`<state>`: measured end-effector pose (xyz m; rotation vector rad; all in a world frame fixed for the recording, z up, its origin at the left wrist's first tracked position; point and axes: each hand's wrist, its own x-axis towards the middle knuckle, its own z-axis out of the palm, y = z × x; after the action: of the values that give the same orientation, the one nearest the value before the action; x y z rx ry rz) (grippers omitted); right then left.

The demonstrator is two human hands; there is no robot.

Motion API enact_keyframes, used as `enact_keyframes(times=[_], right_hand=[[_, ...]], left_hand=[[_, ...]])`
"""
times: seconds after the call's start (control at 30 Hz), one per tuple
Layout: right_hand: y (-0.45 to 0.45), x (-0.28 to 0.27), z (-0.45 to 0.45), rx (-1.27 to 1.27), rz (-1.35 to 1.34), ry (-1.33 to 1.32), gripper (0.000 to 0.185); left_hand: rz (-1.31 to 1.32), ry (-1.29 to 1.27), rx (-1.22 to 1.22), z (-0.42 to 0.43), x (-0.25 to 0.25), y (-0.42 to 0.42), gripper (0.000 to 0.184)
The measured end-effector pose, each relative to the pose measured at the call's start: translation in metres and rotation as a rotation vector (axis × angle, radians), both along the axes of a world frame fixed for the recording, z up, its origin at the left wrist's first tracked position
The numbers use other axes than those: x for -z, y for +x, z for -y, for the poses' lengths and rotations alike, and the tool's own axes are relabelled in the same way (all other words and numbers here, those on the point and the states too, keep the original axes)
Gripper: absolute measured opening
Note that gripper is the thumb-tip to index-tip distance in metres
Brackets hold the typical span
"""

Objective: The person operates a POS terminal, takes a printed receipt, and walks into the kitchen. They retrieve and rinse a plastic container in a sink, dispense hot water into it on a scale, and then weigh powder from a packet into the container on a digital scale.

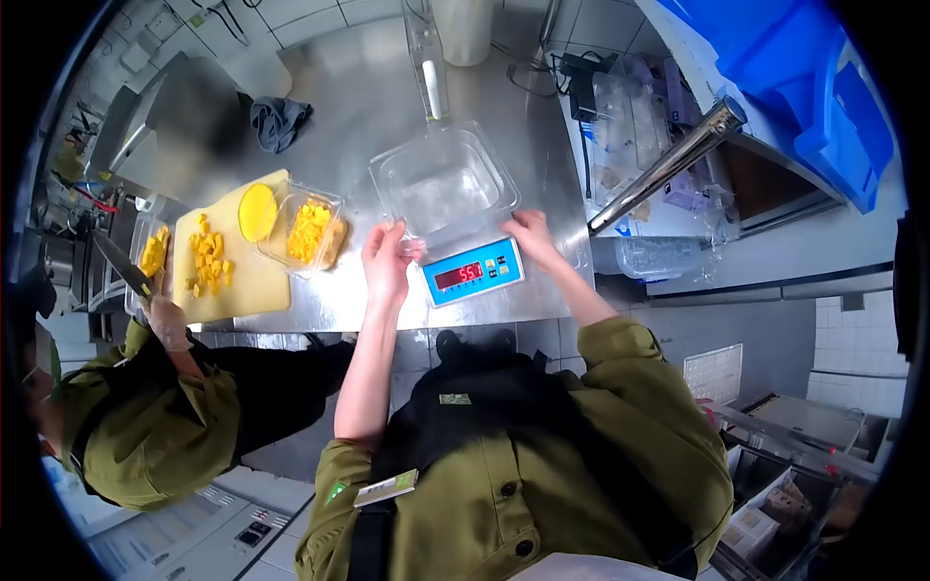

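Note:
A clear square plastic container [444, 179] sits on a blue digital scale [472, 272] with a lit red display. My left hand [387, 263] pinches the container's near left corner. At its near right corner, my right hand [532, 236] has its fingers closed on the rim. The container's inside looks see-through, with the metal table showing below. Left of my left hand, a clear tub holds yellow diced fruit [309, 230], which looks like mango. Its edge overlaps a cutting board [254, 292].
A co-worker's gloved hand [166, 322] holds a knife [123, 261] at the left, beside cut yellow pieces [207, 255]. A dark cloth [280, 123] lies farther back. A metal rail [668, 165] and a blue bin [823, 107] stand at the right. A scoop with a white handle [431, 89] lies behind.

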<state>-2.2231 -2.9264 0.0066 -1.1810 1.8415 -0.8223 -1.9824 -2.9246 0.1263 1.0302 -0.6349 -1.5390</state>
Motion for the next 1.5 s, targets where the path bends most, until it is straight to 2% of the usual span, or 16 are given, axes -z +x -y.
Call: enact_keyframes(times=[0.1, 0.2, 0.3, 0.4, 0.5, 0.7, 1.0, 1.03, 1.07, 1.17, 1.23, 1.27, 1.33, 1.37, 1.47, 1.5], right_hand=[[-0.012, 0.005, -0.020, 0.205, -0.117, -0.202, 0.049], [-0.018, 0.001, -0.054, 0.198, -0.043, -0.436, 0.026], [-0.014, -0.010, -0.086, 0.052, -0.254, -0.705, 0.023], [0.002, -0.016, -0.106, -0.117, -0.419, -0.702, 0.029], [0.013, -0.014, -0.114, -0.228, -0.479, -0.716, 0.029], [0.020, -0.008, -0.112, -0.306, -0.599, -0.734, 0.035], [0.026, -0.009, -0.108, -0.398, -0.884, -0.614, 0.036], [0.028, 0.008, -0.108, -0.409, -0.946, -0.472, 0.022], [0.035, -0.023, -0.106, -0.424, -1.091, -0.634, 0.014], [0.032, -0.013, -0.096, -0.496, -1.074, -0.706, 0.032], [0.022, -0.021, -0.084, -0.665, -0.968, -0.259, 0.040], [0.017, -0.054, -0.072, -0.640, -0.857, -0.080, 0.038], [0.010, -0.181, -0.047, -0.621, -0.721, 0.185, 0.033], [-0.004, -0.203, -0.028, -0.616, -0.790, 0.016, 0.029], [-0.011, -0.321, 0.040, -0.253, -0.839, -0.427, 0.021], [-0.018, -0.355, 0.066, -0.150, -0.729, -0.562, 0.022]], left_hand=[[0.026, -0.010, 0.007, -0.003, 0.008, -0.001, 0.010], [0.036, -0.024, 0.003, -0.003, 0.013, -0.004, 0.012], [0.067, -0.044, 0.013, -0.001, 0.020, -0.005, 0.014], [0.230, -0.041, -0.114, -0.010, 0.016, -0.009, 0.022], [0.214, -0.074, -0.376, -0.016, 0.022, 0.008, 0.030], [0.210, 0.019, -0.593, -0.047, 0.042, 0.046, 0.029], [0.097, 0.008, -0.509, -0.047, 0.054, 0.031, 0.033], [0.192, 0.027, -0.478, -0.046, 0.058, 0.035, 0.032], [0.217, 0.024, -0.470, -0.044, 0.063, 0.036, 0.032], [0.130, 0.003, -0.487, -0.032, 0.039, 0.017, 0.032], [0.025, -0.011, -0.456, -0.022, 0.033, 0.012, 0.027], [0.073, -0.069, -0.429, -0.020, 0.027, 0.012, 0.025], [0.223, -0.199, -0.376, -0.019, 0.023, 0.019, 0.025], [0.320, -0.274, -0.353, -0.018, 0.029, 0.024, 0.026], [0.678, -0.461, -0.289, -0.020, 0.010, 0.025, 0.034], [0.811, -0.515, -0.263, -0.023, 0.001, 0.024, 0.037]])
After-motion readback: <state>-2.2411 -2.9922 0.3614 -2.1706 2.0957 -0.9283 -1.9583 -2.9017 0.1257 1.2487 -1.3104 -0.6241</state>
